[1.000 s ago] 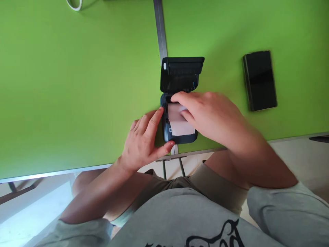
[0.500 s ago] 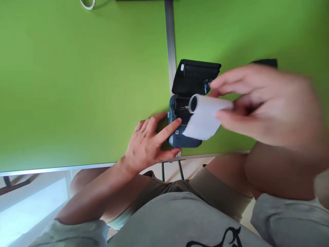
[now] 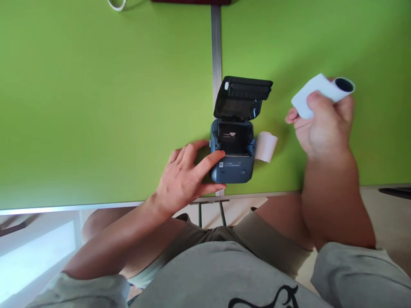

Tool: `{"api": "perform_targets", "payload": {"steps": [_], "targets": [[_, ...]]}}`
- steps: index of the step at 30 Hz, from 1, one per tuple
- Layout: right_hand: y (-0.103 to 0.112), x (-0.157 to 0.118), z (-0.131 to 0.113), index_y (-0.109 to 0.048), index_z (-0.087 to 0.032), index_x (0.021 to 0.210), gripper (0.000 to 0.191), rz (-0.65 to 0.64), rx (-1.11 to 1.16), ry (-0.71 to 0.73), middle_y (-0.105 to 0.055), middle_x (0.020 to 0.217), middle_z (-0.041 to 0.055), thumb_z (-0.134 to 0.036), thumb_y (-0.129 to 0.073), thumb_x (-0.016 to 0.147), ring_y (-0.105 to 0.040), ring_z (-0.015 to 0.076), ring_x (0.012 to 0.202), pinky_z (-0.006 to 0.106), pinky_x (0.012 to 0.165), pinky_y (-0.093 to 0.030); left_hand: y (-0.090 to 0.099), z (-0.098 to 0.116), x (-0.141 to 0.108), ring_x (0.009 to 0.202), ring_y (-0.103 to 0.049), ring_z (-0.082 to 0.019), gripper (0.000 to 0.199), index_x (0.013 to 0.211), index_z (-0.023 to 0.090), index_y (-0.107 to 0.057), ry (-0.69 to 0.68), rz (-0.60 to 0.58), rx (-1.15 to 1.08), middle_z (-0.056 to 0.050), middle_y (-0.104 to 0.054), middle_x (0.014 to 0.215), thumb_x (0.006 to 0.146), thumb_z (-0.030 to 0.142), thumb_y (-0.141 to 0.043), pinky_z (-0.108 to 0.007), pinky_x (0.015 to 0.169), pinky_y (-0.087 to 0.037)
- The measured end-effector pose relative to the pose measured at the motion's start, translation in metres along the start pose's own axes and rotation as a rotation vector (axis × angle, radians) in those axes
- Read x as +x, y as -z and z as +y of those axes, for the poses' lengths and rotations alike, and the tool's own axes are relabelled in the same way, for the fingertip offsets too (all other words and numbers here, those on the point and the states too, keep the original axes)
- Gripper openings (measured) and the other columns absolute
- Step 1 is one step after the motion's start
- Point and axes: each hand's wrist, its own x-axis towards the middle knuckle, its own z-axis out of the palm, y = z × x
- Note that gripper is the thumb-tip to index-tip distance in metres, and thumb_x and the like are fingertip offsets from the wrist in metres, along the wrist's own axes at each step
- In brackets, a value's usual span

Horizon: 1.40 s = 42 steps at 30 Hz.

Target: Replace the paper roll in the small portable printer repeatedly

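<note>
A small dark blue label printer [image 3: 233, 169] sits near the table's front edge. Its black lid [image 3: 242, 99] is tipped back, and the compartment inside shows no roll. My left hand [image 3: 183, 182] grips the printer's left side, with the index finger at the compartment's front rim and the thumb at the lower edge. Out to the right, my right hand [image 3: 327, 122] pinches a white paper roll [image 3: 310, 96] that has a dark hollow core and a loose flap of paper. A second, pinkish-white paper roll [image 3: 266, 146] lies on the table against the printer's right side.
The green table [image 3: 96, 107] is crossed by a grey metal seam strip [image 3: 217, 47] behind the printer. A white ring [image 3: 117, 5] lies at the far left, and a dark red edge [image 3: 191, 1] shows at the top. My legs are under the front edge.
My right hand has carried the paper roll from above the printer to the right and turned it over. The second roll beside the printer now shows. My left hand stays in place.
</note>
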Motion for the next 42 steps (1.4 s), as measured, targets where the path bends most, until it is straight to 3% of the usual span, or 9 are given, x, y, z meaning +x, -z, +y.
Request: {"api": "perform_targets", "payload": {"steps": [3, 9, 16, 20, 25, 29, 32, 42], "targets": [[-0.006, -0.007, -0.001, -0.044, -0.029, 0.083, 0.029, -0.005, -0.089, 0.048, -0.053, 0.074, 0.0004, -0.048, -0.063, 0.071, -0.047, 0.0154, 0.062, 0.034, 0.056, -0.045, -0.001, 0.000, 0.001, 0.111, -0.065, -0.029, 0.071, 0.142, 0.026, -0.053, -0.008, 0.025, 0.018, -0.017, -0.064, 0.129, 0.095, 0.078, -0.048, -0.040, 0.084, -0.052], [-0.005, -0.007, -0.007, -0.041, -0.028, 0.074, 0.027, -0.059, -0.268, 0.177, -0.048, 0.066, -0.0007, -0.042, -0.063, 0.083, -0.044, 0.0143, 0.061, 0.032, 0.058, -0.040, -0.003, -0.002, -0.002, 0.115, -0.065, -0.029, 0.074, 0.147, 0.030, -0.050, 0.009, 0.010, -0.020, -0.017, -0.062, 0.133, 0.091, 0.078, -0.054, -0.041, 0.089, -0.053], [-0.005, -0.010, -0.011, -0.052, -0.027, 0.094, 0.020, -0.107, -0.403, 0.312, -0.058, 0.080, 0.0023, -0.044, -0.059, 0.089, -0.050, 0.0166, 0.068, 0.033, 0.067, -0.045, -0.003, -0.002, -0.003, 0.115, -0.064, -0.030, 0.073, 0.148, 0.028, -0.048, -0.002, 0.036, -0.024, -0.018, -0.060, 0.132, 0.094, 0.076, -0.052, -0.042, 0.087, -0.055], [-0.001, -0.007, -0.005, -0.055, -0.026, 0.103, 0.024, -0.145, -0.334, 0.323, -0.066, 0.090, 0.0064, -0.042, -0.064, 0.089, -0.057, 0.0178, 0.072, 0.034, 0.068, -0.047, -0.003, 0.000, -0.003, 0.117, -0.064, -0.030, 0.068, 0.149, 0.031, -0.048, 0.031, 0.010, -0.051, -0.017, -0.058, 0.136, 0.094, 0.069, -0.063, -0.042, 0.088, -0.053], [0.001, -0.005, -0.004, -0.054, -0.027, 0.112, 0.027, -0.150, -0.336, 0.285, -0.073, 0.111, 0.0130, -0.032, -0.064, 0.087, -0.070, 0.0217, 0.092, 0.037, 0.078, -0.053, -0.004, 0.000, -0.002, 0.116, -0.064, -0.029, 0.065, 0.147, 0.031, -0.048, 0.040, 0.014, -0.052, -0.015, -0.058, 0.134, 0.093, 0.065, -0.065, -0.043, 0.090, -0.054], [0.002, -0.009, -0.015, -0.048, -0.030, 0.113, 0.025, -0.167, -0.382, 0.209, -0.074, 0.116, 0.0125, -0.024, -0.056, 0.090, -0.071, 0.0223, 0.101, 0.039, 0.084, -0.054, -0.004, 0.001, -0.001, 0.115, -0.064, -0.030, 0.062, 0.143, 0.028, -0.049, 0.044, 0.026, -0.069, -0.016, -0.058, 0.133, 0.092, 0.059, -0.065, -0.044, 0.089, -0.055], [0.003, -0.012, -0.023, -0.046, -0.031, 0.115, 0.024, -0.255, -0.406, 0.181, -0.074, 0.121, 0.0134, -0.023, -0.053, 0.093, -0.071, 0.0218, 0.107, 0.040, 0.089, -0.055, -0.004, 0.001, 0.000, 0.115, -0.065, -0.031, 0.060, 0.141, 0.027, -0.049, 0.045, 0.034, -0.075, -0.017, -0.058, 0.132, 0.091, 0.056, -0.065, -0.045, 0.088, -0.055], [0.004, -0.011, -0.015, -0.040, -0.028, 0.123, 0.030, -0.318, -0.437, 0.304, -0.073, 0.120, 0.0140, -0.020, -0.046, 0.095, -0.071, 0.0209, 0.109, 0.038, 0.090, -0.055, -0.003, 0.001, 0.001, 0.118, -0.064, -0.032, 0.063, 0.143, 0.024, -0.048, 0.029, 0.043, -0.056, -0.018, -0.058, 0.133, 0.090, 0.053, -0.064, -0.045, 0.089, -0.056]]}}
